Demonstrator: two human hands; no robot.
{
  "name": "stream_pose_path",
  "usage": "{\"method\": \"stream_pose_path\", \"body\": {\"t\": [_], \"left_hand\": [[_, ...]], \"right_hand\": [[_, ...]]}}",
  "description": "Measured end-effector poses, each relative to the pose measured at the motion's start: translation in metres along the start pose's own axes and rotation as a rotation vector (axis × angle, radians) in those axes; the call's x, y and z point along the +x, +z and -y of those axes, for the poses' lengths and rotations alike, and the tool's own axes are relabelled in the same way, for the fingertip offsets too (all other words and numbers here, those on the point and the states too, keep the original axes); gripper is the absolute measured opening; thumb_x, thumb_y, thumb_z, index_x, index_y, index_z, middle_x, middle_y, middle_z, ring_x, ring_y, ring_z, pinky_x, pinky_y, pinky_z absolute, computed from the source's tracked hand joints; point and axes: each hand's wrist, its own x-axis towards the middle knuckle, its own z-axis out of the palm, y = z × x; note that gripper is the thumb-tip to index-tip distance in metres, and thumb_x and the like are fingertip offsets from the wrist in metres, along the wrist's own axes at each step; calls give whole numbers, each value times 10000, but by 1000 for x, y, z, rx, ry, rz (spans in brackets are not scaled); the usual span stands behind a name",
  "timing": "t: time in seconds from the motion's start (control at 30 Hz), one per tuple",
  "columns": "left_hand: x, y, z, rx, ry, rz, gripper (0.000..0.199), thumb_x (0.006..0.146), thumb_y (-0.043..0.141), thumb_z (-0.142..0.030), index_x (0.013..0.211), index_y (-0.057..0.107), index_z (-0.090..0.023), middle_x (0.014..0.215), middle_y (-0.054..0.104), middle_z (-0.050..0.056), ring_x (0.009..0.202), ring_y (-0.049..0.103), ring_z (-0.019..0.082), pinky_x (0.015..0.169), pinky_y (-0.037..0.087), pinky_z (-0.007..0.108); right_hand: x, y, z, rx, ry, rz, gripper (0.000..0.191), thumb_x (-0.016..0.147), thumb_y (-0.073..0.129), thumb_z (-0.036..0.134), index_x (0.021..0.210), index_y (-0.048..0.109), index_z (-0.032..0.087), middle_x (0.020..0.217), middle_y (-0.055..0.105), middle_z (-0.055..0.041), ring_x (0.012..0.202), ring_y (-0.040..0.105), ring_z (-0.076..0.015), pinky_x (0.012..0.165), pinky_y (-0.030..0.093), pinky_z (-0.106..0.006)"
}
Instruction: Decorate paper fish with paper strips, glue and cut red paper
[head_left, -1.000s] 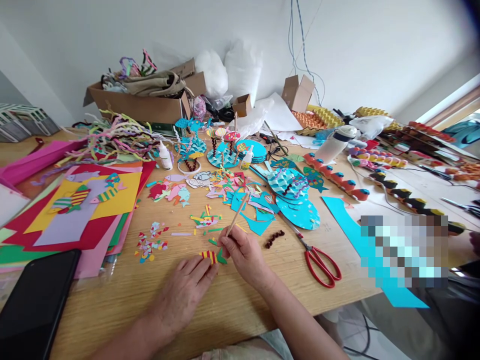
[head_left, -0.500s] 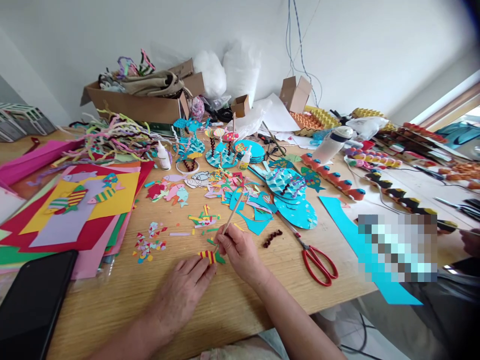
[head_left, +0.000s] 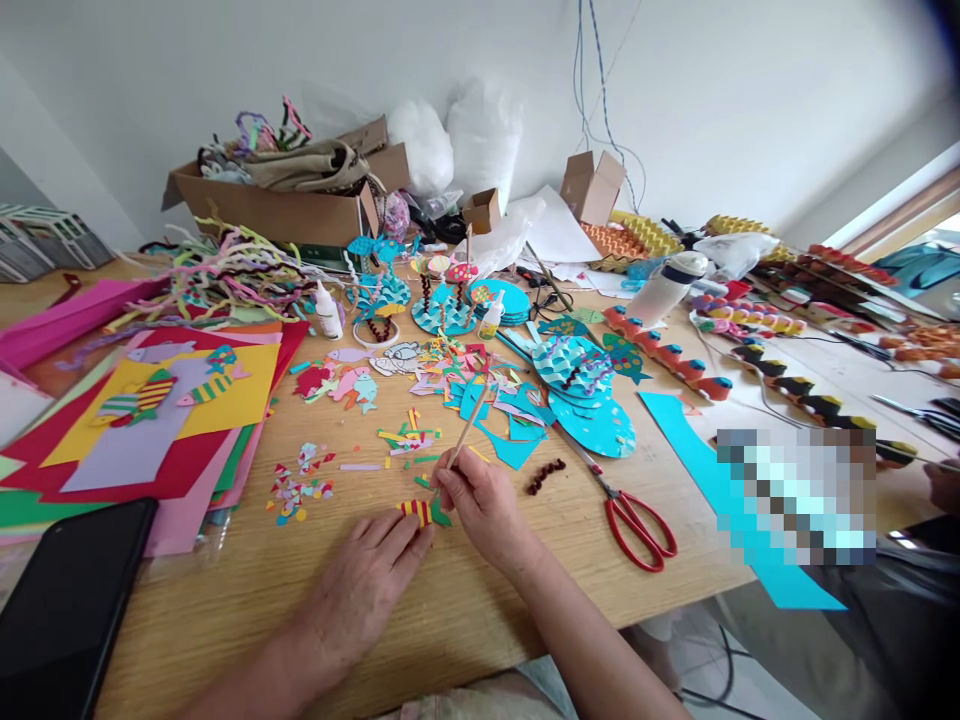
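Note:
A small paper fish [head_left: 415, 512] with red and yellow stripes and a green tail [head_left: 441, 512] lies on the table. The fingertips of my left hand [head_left: 375, 560] press it down, the fingers close together and slightly bent. Pinched in my right hand [head_left: 480, 505] is a thin wooden stick [head_left: 469, 422], held like a pen, its lower end at the fish's tail. Just beyond are paper strips [head_left: 409, 435] and, to the left, tiny cut paper pieces [head_left: 300, 485]. A curled brown pipe cleaner [head_left: 545, 477] lies right of my right hand.
Red-handled scissors [head_left: 637, 530] lie to the right. Coloured paper sheets [head_left: 225, 400] and a black phone [head_left: 75, 600] are at the left. Glue bottles [head_left: 328, 312], blue discs [head_left: 592, 425] and paper scraps fill the middle. A cardboard box [head_left: 270, 210] stands behind. Another person's hand [head_left: 943, 487] shows at right.
Almost nothing differs. The stick's tip has moved very slightly along the fish's tail, while my left hand stays in place.

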Motion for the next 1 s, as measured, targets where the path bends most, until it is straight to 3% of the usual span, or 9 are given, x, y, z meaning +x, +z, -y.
{"method": "stream_pose_path", "body": {"t": [0.67, 0.83, 0.93, 1.0], "left_hand": [[-2, 0, 1, -14, -20, -38, 363, 863, 343, -20, 1141, 540, -144, 1056, 637, 71, 965, 551, 199, 804, 438, 342], [-4, 1, 1, -30, -24, -50, 343, 849, 406, -29, 1125, 547, -176, 1032, 638, 45, 961, 544, 194, 826, 418, 330], [-7, 7, 3, -41, -19, -112, 365, 840, 408, -24, 1132, 547, -195, 1051, 628, 38, 975, 534, 186, 846, 396, 317], [-9, 11, 6, -29, -5, -180, 377, 834, 401, -17, 1130, 554, -192, 1066, 620, 43, 979, 532, 185, 857, 383, 310]], "right_hand": [[-6, -3, 3, 19, 24, 14, 136, 869, 410, 198, 761, 492, 199, 564, 509, 37, 495, 493, -95, 506, 397, -192], [-19, -38, 15, -66, 120, -110, 112, 869, 426, 262, 845, 517, 203, 650, 607, 11, 475, 509, -95, 481, 395, -202], [-40, -71, 17, -299, 283, -180, 114, 842, 458, 290, 882, 527, 209, 629, 627, 14, 474, 512, -117, 485, 374, -227], [-58, -91, 13, -497, 410, -196, 145, 843, 442, 309, 771, 521, 211, 605, 621, 7, 511, 534, -139, 496, 351, -243]]}}
